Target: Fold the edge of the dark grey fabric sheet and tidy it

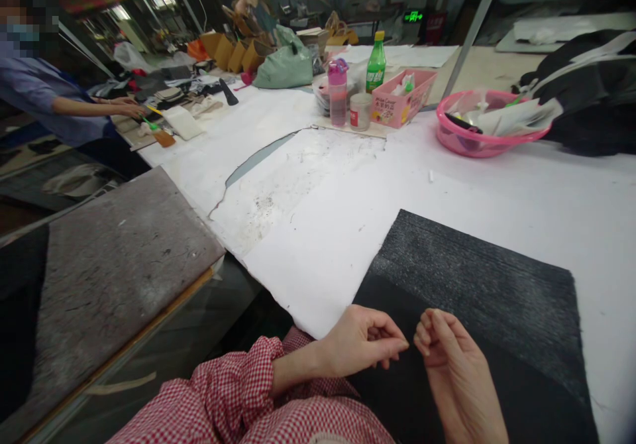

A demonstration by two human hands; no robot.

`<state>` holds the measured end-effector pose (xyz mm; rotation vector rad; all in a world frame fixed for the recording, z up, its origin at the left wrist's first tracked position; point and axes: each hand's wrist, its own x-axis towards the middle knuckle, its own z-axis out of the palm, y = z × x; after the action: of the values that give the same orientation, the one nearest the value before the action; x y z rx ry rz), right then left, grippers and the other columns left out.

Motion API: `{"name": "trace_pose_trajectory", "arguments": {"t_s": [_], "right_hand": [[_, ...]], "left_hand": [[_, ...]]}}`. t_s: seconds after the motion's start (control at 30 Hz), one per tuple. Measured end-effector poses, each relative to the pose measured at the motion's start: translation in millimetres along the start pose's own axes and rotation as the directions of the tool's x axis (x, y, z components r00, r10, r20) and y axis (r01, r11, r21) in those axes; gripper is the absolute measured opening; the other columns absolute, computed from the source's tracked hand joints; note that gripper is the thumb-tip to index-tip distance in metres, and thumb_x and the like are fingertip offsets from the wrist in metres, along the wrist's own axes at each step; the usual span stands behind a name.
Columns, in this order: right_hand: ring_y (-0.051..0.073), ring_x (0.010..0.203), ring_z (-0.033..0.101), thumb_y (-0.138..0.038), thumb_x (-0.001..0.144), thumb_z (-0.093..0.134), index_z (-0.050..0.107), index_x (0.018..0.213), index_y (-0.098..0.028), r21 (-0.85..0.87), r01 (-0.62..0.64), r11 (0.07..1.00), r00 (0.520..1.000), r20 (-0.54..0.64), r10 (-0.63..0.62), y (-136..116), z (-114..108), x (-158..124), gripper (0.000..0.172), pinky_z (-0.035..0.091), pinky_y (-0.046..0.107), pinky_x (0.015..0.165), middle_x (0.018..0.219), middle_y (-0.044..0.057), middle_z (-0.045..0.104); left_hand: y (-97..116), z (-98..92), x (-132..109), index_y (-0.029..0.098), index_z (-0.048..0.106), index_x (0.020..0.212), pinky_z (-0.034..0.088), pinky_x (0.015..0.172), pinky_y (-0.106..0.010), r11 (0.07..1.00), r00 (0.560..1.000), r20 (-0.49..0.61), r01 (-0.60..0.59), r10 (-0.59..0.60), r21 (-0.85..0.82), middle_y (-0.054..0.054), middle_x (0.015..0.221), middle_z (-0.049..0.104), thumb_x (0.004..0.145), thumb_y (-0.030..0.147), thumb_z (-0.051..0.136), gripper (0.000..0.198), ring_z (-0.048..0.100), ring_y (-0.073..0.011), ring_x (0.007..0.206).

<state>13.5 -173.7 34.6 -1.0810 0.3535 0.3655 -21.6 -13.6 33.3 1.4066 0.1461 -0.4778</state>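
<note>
Over rectangular black cloth [481,278] at the white counter's [322,252] near edge, left hand [365,341] and right hand [454,364] are pinching narrowly, contents indiscernible; brushing could be skewing it.

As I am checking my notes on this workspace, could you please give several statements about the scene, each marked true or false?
1. The left hand and right hand appear over black fabric. True.
2. The two hands are clasped together. False: a narrow gap separates them.
3. The green bottle has a yellow cap. True.
4. The green bottle lies on its side. False: it stands upright.
5. In the picture, the pink basin is right of the pink box. True.
</note>
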Motion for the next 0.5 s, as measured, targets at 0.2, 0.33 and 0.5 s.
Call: {"name": "trace_pose_trajectory", "arguments": {"t_s": [0.2, 0.33, 0.5], "right_hand": [[0.009, 0.067, 0.046, -0.036, 0.079, 0.077, 0.065, 0.084, -0.019, -0.028, 0.005, 1.0, 1.0, -0.016, -0.006, -0.3, -1.1, -0.7, 0.021, 0.044, 0.018, 0.058, 0.081, 0.0, 0.053], [0.01, 0.068, 0.048, -0.038, 0.078, 0.077, 0.066, 0.086, -0.019, -0.077, 0.022, 0.997, 0.999, -0.024, -0.024, -0.1, -0.1, -3.0, 0.023, 0.044, 0.019, 0.06, 0.081, 0.0, 0.055], [0.012, 0.068, 0.048, -0.041, 0.08, 0.075, 0.065, 0.087, -0.019, -0.153, 0.058, 0.986, 0.998, -0.022, -0.062, 1.6, 2.2, -6.1, 0.024, 0.043, 0.022, 0.064, 0.076, 0.0, 0.058]], "left_hand": [[1.7, -4.7, -1.2, 0.01, 0.065, 0.092, 0.042, 0.046, -0.015, 0.996, 1.0, 0.01, 0.0, 0.001, -0.091, -0.003, 0.072, 0.063, 0.083, 0.042, 0.068, 0.034, 0.058, -0.007, 0.054], [3.5, -5.9, -1.9, 0.01, 0.064, 0.09, 0.041, 0.046, -0.015, 0.992, 1.0, -0.011, -0.025, 0.023, -0.126, -0.002, 0.07, 0.062, 0.082, 0.042, 0.069, 0.034, 0.058, -0.0072, 0.054], [4.8, -6.1, -2.6, 0.01, 0.062, 0.087, 0.04, 0.045, -0.015, 0.988, 0.997, -0.051, -0.067, 0.061, -0.136, -0.002, 0.067, 0.061, 0.083, 0.042, 0.069, 0.033, 0.057, -0.007, 0.052]]}}
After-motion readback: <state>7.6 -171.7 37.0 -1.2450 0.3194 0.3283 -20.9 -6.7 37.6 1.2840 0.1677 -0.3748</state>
